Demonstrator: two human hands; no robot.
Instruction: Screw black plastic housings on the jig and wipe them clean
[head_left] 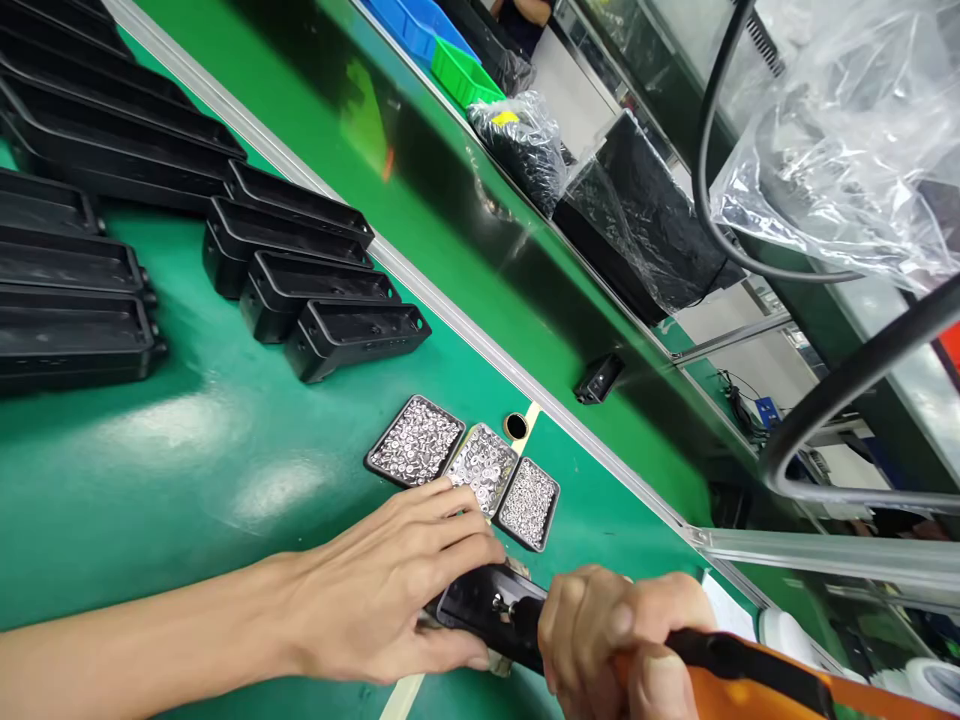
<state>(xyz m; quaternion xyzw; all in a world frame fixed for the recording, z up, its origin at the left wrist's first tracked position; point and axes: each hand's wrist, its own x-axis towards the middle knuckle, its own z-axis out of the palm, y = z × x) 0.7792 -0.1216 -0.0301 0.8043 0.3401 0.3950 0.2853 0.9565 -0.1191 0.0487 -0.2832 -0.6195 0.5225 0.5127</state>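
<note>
Two bare hands are at work on a shiny green surface [172,500], both at the same long, black, open-topped housing [469,605], which lies near the surface's near edge. The left hand [405,580] is clamped over one end of it, fingers along the far side and thumb along the near side. The right hand [600,630] is wrapped tightly around an orange and black handheld tool [739,690], whose dark nose points into the housing at a small silver screw [501,603]; whether the screw is seated cannot be told. A pale greyish piece [517,568] shows beneath the housing. Just beyond the left fingertips stand three small, dark, square trays [551,522] side by side, filled with tiny silver metal parts [418,440]. Between these trays and the silvery metal rail [450,312] along the surface's far edge sits a small round black piece with a gold rim [516,426], beside a strip of pale yellow tape [529,420]. Toward the left end of that far edge, four black rectangular open boxes [360,340] stand in a staggered row. More long black boxes [75,335] are grouped closer to the surface's left edge. Past the rail, one small black box [600,378] stands alone.
</note>
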